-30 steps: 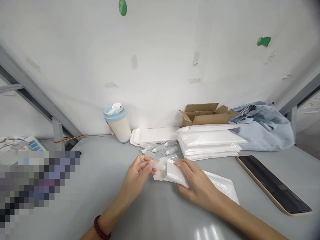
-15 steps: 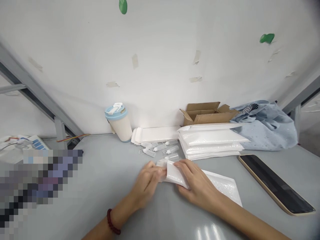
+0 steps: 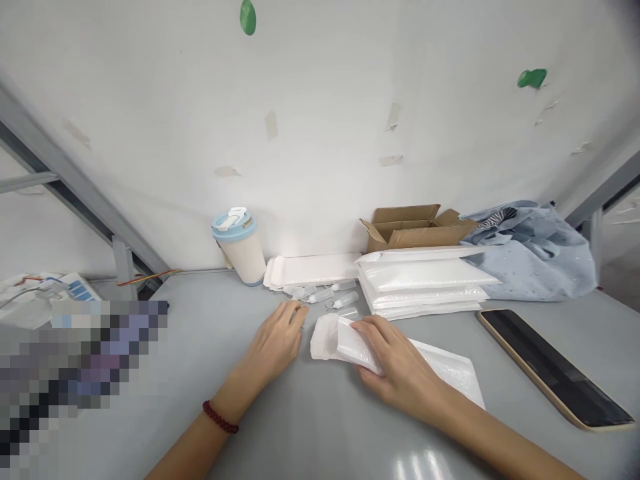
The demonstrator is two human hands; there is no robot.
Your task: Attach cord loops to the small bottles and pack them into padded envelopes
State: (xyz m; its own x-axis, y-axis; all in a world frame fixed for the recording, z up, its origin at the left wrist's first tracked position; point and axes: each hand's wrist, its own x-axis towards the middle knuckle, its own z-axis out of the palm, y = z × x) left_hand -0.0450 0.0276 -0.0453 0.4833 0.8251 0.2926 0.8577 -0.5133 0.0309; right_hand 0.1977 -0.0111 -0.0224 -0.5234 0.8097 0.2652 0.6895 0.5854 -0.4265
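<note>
A white bubble mailer (image 3: 357,345) is held in my right hand (image 3: 395,370), the thumb under it and the fingers on top. Its flap end points left and its mouth gapes a little. Another white bubble mailer (image 3: 453,370) lies flat on the table, partly under my right forearm. My left hand (image 3: 277,337) is left of the held mailer, fingers curled down and closed over one small clear plastic bottle, which they mostly hide. Several similar small bottles (image 3: 345,300) with thin nozzles lie just beyond both hands.
Behind the bottles lies a flat row of white mailers (image 3: 320,269). A stack of bubble mailers (image 3: 425,283) stands to its right, before an open cardboard box (image 3: 430,235). A lidded cup (image 3: 243,250), a blue cloth (image 3: 545,257) and a phone (image 3: 553,370) also rest on the grey table (image 3: 330,427).
My left hand has left the mailer's mouth and moved left and back to the small bottles. My right hand still holds the mailer, whose flap is now in plain view.
</note>
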